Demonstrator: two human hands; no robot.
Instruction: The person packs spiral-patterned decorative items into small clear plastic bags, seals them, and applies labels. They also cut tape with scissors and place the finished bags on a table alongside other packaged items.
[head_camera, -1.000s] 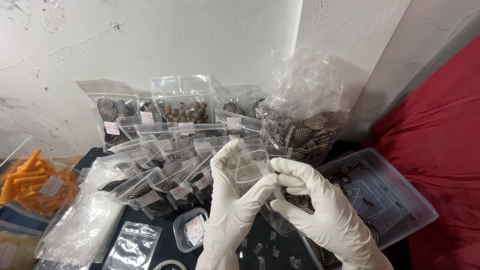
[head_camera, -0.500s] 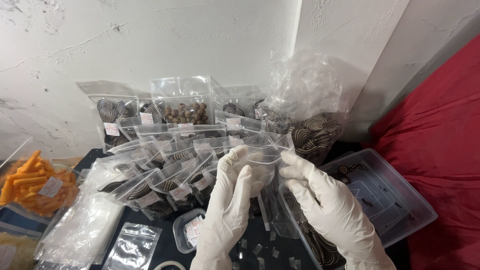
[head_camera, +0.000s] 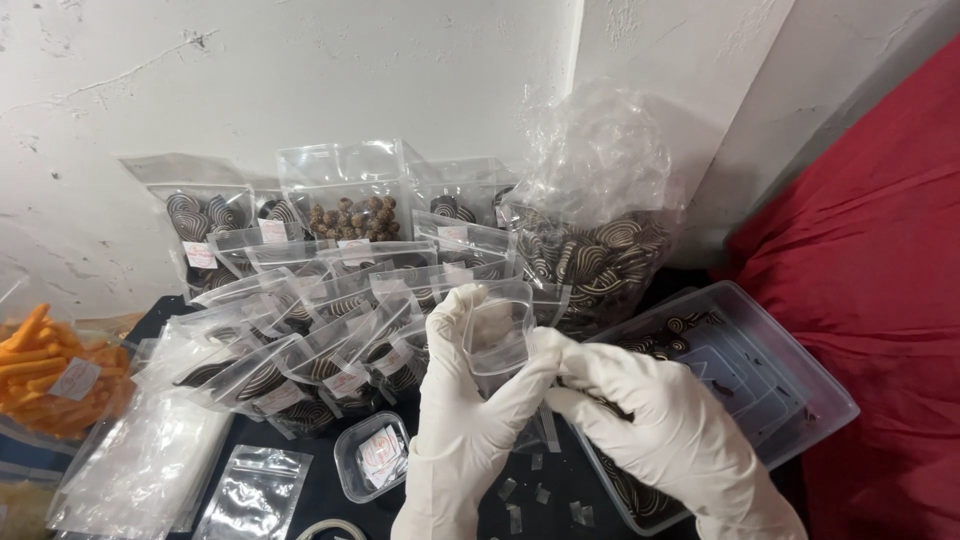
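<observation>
Holding a small clear zip pouch up between both gloved hands, the person keeps it at chest height over the dark tabletop. The left hand, in a white glove, pinches the pouch's left edge with thumb and fingers closed on the plastic. The right hand, gloved the same, grips the right edge near the pouch's mouth, fingers curled tight on it. The pouch is transparent, glossy and slightly creased, with a folded top rim; whether anything is inside I cannot tell.

Just beyond the left hand lie rows of filled pouches holding dark and cream swirl-patterned cookies, each with a small white label. Further behind, against the white wall, one pouch shows round brown cookies. Beyond the right hand stands a large clear bag of the same swirl cookies. Under and to the right of the right hand sits a clear plastic tray. Below the left hand is a small clear tub, with a stack of empty pouches and orange snack sticks farther left.
</observation>
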